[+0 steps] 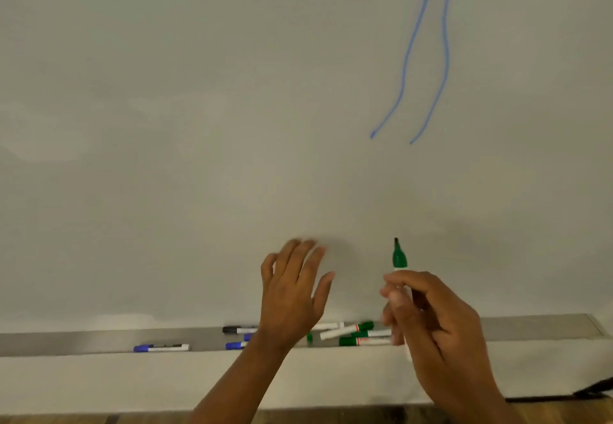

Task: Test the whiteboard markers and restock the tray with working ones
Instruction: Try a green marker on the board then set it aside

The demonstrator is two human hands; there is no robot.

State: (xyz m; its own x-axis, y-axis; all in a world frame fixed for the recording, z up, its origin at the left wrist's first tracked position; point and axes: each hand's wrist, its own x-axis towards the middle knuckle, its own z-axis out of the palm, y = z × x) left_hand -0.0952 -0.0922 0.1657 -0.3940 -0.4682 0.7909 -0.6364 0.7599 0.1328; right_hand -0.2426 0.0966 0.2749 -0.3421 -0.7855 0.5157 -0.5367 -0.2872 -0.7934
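Green marker [399,258] uncapped in R hand [441,327], label hidden.

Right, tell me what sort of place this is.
Probably a classroom or meeting room: a large whiteboard with two blue lines fills the wall, a metal tray of markers runs beneath it, and the right hand holds an uncapped green marker.

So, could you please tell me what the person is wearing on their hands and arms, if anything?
Nothing that shows. The left hand and right hand have no gloves, rings or bracelets. The left forearm and right wrist are uncovered down to the frame's edge, with no sleeve or watch in view.
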